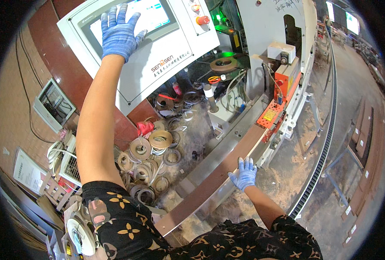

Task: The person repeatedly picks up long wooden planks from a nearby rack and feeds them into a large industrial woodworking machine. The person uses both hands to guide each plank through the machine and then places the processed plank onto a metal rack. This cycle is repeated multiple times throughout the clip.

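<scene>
My left hand [119, 35], in a blue knit glove, is spread flat over the lit touchscreen [158, 16] of a white control panel [137, 81]. Whether its fingertips touch the glass I cannot tell. A red mushroom push button [203, 20] sits to the right of the screen. Lower right, my right hand [245, 175], gloved alike, rests its fingers on the near long edge of a narrow brown board [212, 183], without wrapping around it. The board lies along the machine's metal bed [223, 157]; its far end reaches an orange guide unit [270, 113].
Rolls of edge banding [140, 148] are heaped on the dusty floor beyond the bed. A black ribbed conveyor track [329, 130] curves along the right. Brown boards [369, 175] lie on a metal rack beyond it. An open electrical box [56, 104] is at left. A distant person [327, 23] stands top right.
</scene>
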A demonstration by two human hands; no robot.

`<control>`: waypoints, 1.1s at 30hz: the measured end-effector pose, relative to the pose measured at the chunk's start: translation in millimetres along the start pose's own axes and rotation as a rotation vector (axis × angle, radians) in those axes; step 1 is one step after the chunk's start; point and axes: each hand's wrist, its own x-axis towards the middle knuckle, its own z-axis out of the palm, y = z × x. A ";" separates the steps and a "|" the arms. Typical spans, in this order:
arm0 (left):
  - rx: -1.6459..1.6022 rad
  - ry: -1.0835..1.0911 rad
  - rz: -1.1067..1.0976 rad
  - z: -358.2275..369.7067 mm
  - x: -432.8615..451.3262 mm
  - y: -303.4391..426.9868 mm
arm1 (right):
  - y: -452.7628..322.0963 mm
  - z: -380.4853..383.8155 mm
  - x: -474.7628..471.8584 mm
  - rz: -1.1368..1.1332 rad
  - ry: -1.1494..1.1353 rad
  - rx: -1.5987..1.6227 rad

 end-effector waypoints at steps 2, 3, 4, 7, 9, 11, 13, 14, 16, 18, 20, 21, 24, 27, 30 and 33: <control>0.066 -0.056 -0.016 5.5 9.9 6.2 | 0.9 0.2 -0.2 -0.010 0.021 0.008; 0.063 -0.060 -0.017 7.7 12.7 7.8 | 1.3 0.3 -0.1 -0.005 0.011 0.009; 0.051 -0.047 -0.014 9.5 13.9 8.8 | 1.7 0.4 -0.3 -0.013 0.017 0.018; 0.052 -0.047 -0.009 14.0 18.2 8.8 | 2.8 0.5 0.2 -0.017 0.013 0.029; 0.066 -0.068 -0.015 15.8 21.0 8.4 | 3.4 0.8 0.4 -0.027 0.022 0.048; 0.080 -0.056 -0.011 17.0 23.7 9.3 | 4.1 1.5 0.8 -0.030 0.023 0.055; 0.090 -0.052 -0.010 17.9 25.8 10.7 | 4.8 2.7 1.1 -0.034 0.032 0.060; 0.094 -0.054 -0.010 18.4 26.6 11.1 | 5.2 3.3 1.5 -0.029 0.020 0.061; 0.096 -0.058 -0.011 19.8 28.2 11.0 | 6.2 4.4 1.6 -0.040 0.034 0.064; 0.088 -0.040 -0.011 21.8 30.1 9.3 | 6.6 5.1 1.7 -0.041 0.042 0.066; 0.107 -0.056 -0.020 24.5 33.6 9.0 | 6.8 5.4 1.6 -0.030 0.036 0.063; 0.098 -0.075 -0.027 26.0 35.9 9.8 | 6.7 5.4 1.8 -0.038 0.043 0.070; 0.083 0.007 -0.016 31.6 43.8 17.6 | 7.3 5.0 1.9 -0.035 0.016 0.081; 0.029 0.009 -0.010 37.3 49.3 29.0 | 7.3 4.8 1.8 -0.035 0.020 0.087; -0.011 0.022 -0.063 38.6 48.8 42.6 | 7.4 4.5 1.5 -0.036 0.019 0.084; -0.220 0.085 0.018 25.2 28.8 63.3 | 6.7 3.4 2.4 -0.042 0.030 0.065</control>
